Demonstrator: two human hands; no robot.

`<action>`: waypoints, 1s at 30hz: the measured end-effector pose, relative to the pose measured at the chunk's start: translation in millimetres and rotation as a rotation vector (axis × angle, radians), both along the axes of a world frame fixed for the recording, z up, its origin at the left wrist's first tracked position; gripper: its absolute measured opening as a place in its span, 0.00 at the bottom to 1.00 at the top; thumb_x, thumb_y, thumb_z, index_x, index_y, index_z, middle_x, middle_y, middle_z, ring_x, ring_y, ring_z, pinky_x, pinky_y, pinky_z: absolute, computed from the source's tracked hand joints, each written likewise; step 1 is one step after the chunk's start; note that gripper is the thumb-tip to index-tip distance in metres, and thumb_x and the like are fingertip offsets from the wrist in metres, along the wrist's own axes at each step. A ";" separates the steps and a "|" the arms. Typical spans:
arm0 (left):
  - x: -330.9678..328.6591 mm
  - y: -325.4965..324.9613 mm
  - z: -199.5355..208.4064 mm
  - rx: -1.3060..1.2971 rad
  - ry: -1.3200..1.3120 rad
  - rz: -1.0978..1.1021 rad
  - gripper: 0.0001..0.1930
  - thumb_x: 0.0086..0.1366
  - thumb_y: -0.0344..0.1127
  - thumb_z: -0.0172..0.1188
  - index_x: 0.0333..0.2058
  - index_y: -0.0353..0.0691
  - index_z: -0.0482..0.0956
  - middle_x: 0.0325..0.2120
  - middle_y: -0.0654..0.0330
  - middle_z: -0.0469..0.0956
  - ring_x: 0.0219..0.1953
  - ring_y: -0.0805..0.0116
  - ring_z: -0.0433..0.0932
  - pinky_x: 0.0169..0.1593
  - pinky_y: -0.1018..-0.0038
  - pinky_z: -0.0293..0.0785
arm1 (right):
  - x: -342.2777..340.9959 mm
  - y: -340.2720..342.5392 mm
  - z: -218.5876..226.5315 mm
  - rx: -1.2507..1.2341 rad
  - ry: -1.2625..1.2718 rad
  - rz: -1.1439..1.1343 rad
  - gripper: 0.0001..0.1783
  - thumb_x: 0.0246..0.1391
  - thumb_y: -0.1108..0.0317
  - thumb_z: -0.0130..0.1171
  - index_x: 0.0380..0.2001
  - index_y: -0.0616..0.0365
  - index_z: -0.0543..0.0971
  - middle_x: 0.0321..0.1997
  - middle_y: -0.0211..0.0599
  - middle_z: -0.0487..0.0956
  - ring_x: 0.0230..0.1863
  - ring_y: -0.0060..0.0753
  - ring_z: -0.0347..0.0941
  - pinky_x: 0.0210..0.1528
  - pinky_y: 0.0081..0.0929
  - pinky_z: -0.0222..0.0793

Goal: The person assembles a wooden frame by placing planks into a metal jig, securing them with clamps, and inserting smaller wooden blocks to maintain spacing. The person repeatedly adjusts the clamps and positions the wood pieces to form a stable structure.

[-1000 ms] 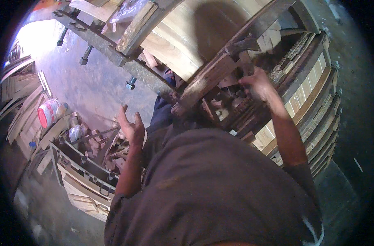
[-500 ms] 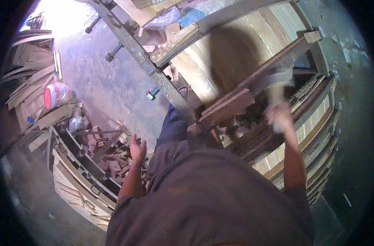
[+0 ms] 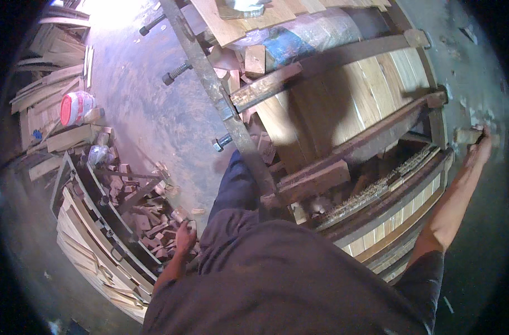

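Observation:
My right hand (image 3: 480, 149) is stretched far out to the right, beyond the clamping frame. It is closed on what looks like a mallet, whose pale blocky head (image 3: 466, 135) shows at the fingers; the handle is mostly hidden. My left hand (image 3: 185, 239) hangs low on the left, over a heap of small wood blocks (image 3: 154, 220), with its fingers curled. Whether it holds anything cannot be made out. In front of me a row of pale boards (image 3: 321, 106) lies in the frame between dark bars (image 3: 366, 131). A short reddish wood block (image 3: 316, 181) rests against the nearer bar.
Bolts (image 3: 222, 142) stick out leftward from the frame's metal side rail (image 3: 209, 84). Plastic-wrapped bundles (image 3: 321, 36) lie behind the boards. A red and white bucket (image 3: 77, 109) and stacked planks (image 3: 48, 92) are at the far left. Another rack of boards (image 3: 92, 245) stands at lower left.
My right hand has swung out to the right with the mallet, away from the frame's bars. My left hand has dropped lower and its fingers have curled. The view has shifted slightly.

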State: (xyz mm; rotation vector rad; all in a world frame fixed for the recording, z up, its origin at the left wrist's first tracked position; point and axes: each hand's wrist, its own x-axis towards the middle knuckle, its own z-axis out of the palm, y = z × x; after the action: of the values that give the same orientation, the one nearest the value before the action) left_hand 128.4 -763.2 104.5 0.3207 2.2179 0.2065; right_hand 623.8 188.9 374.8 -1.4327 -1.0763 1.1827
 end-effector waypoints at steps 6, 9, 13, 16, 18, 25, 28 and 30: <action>24.5 18.2 -12.2 0.226 0.138 0.175 0.24 0.61 0.33 0.63 0.56 0.32 0.75 0.43 0.43 0.84 0.42 0.51 0.85 0.49 0.60 0.79 | -324.9 -210.9 -162.5 -0.350 -0.380 0.629 0.20 0.57 0.61 0.59 0.47 0.64 0.76 0.41 0.43 0.80 0.35 0.39 0.78 0.40 0.37 0.76; -12.7 137.5 35.8 0.357 0.282 -0.043 0.18 0.62 0.28 0.61 0.52 0.33 0.78 0.43 0.45 0.84 0.44 0.50 0.84 0.49 0.61 0.79 | -373.1 -265.0 -199.3 -0.553 -0.476 1.040 0.25 0.43 0.68 0.73 0.45 0.64 0.76 0.34 0.38 0.80 0.23 0.32 0.77 0.29 0.31 0.76; -26.7 267.1 85.6 0.744 0.417 -0.363 0.13 0.59 0.23 0.60 0.44 0.35 0.80 0.40 0.48 0.83 0.44 0.50 0.83 0.48 0.63 0.79 | -340.5 -262.2 -185.4 -0.361 -0.549 1.026 0.27 0.42 0.68 0.72 0.47 0.64 0.75 0.34 0.40 0.80 0.29 0.36 0.80 0.30 0.34 0.77; -17.1 381.3 83.2 1.191 0.360 -0.588 0.14 0.58 0.21 0.59 0.45 0.33 0.80 0.44 0.46 0.82 0.44 0.46 0.81 0.51 0.61 0.77 | -321.6 -248.9 -182.9 -0.052 -0.672 0.837 0.30 0.44 0.67 0.71 0.51 0.64 0.73 0.37 0.47 0.82 0.35 0.44 0.82 0.36 0.38 0.77; 1.4 463.7 84.9 1.306 0.378 -0.600 0.14 0.57 0.20 0.58 0.44 0.31 0.80 0.46 0.44 0.81 0.47 0.44 0.80 0.54 0.59 0.76 | -306.6 -245.1 -169.5 0.323 -0.795 0.651 0.31 0.46 0.66 0.71 0.53 0.64 0.73 0.40 0.52 0.83 0.40 0.49 0.82 0.41 0.41 0.77; 22.2 701.1 37.0 1.003 0.625 -0.814 0.41 0.51 0.38 0.67 0.63 0.33 0.63 0.62 0.40 0.66 0.65 0.35 0.63 0.65 0.48 0.64 | -174.0 -188.4 -108.6 0.016 -1.157 0.451 0.25 0.54 0.51 0.68 0.48 0.57 0.80 0.35 0.56 0.84 0.41 0.59 0.82 0.44 0.49 0.77; 11.7 746.4 26.1 0.649 0.509 -0.742 0.42 0.54 0.47 0.66 0.64 0.32 0.62 0.61 0.39 0.69 0.62 0.38 0.68 0.63 0.51 0.68 | -126.7 -184.7 -115.7 -0.013 -1.325 0.461 0.23 0.54 0.53 0.67 0.47 0.56 0.81 0.35 0.54 0.84 0.40 0.57 0.82 0.44 0.49 0.78; 7.4 760.8 52.4 0.407 0.293 -0.779 0.43 0.58 0.53 0.64 0.64 0.32 0.62 0.59 0.39 0.71 0.59 0.41 0.73 0.60 0.53 0.71 | -113.0 -168.4 -125.2 0.007 -1.388 0.490 0.22 0.53 0.55 0.67 0.48 0.55 0.81 0.36 0.54 0.84 0.40 0.56 0.82 0.44 0.49 0.79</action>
State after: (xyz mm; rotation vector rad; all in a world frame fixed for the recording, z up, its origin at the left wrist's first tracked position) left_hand 135.8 -2.3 156.9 1.4734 2.1388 0.1850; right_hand 510.8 20.5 249.5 -2.0565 -2.4401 0.2978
